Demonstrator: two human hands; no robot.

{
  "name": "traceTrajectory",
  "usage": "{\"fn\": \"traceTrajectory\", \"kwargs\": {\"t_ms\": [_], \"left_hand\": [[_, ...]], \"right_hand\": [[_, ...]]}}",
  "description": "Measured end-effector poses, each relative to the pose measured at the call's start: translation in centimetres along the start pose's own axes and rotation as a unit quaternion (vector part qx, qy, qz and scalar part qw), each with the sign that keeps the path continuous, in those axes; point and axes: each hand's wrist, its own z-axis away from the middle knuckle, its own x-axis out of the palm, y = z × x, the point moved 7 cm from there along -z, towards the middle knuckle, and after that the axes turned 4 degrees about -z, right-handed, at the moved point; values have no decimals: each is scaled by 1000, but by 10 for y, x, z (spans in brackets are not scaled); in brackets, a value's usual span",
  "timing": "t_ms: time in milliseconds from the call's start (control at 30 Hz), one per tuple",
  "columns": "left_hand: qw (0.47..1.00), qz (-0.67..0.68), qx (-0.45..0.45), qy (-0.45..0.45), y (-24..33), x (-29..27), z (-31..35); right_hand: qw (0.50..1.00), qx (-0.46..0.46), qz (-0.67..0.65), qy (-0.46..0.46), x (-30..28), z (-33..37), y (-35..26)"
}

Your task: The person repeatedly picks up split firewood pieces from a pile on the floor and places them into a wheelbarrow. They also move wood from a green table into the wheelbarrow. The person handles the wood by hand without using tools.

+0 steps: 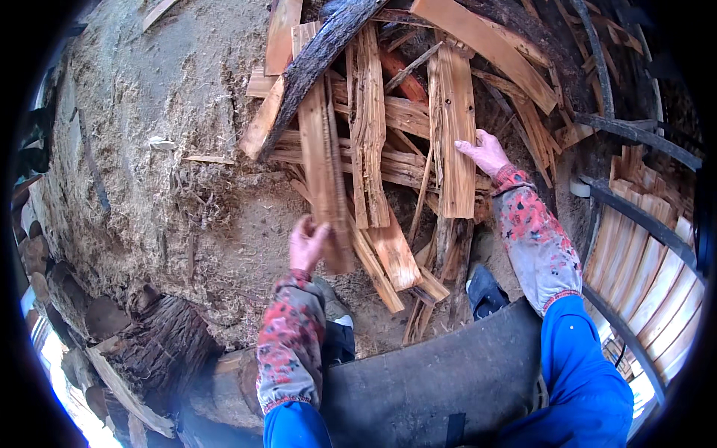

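Note:
My left hand (308, 243) is at the left edge of a long, narrow firewood slat (323, 164), fingers closed near its blurred lower end. My right hand (487, 154) grips the right edge of a wider split firewood piece (454, 127), its thumb lying on top. Between these two lies another rough split piece (367, 134), touched by neither hand. A shorter split piece (396, 254) lies just below it. Crossing over the upper part of the left slat is a dark bark-covered piece (317, 63).
More split wood (485, 45) is heaped at the far side. A black metal frame (642, 213) on the right stands around stacked split wood (642, 254). Round logs (157, 336) lie at the lower left. Sawdust covers the ground (149, 134). A dark apron-like sheet (426, 381) spans my lap.

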Motion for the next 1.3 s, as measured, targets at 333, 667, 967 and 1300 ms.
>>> {"fn": "traceTrajectory", "kwargs": {"t_ms": [333, 667, 967, 1300], "left_hand": [[986, 45, -157, -12, 6, 51, 12], [920, 289, -214, -155, -3, 61, 22], [905, 327, -232, -142, 52, 76, 28], [891, 361, -219, -167, 77, 86, 47]], "right_hand": [[987, 18, 129, -96, -4, -49, 1], [994, 0, 68, -83, 7, -6, -4], [977, 52, -167, -122, 42, 58, -26], [980, 59, -139, -129, 60, 81, -60]]}}
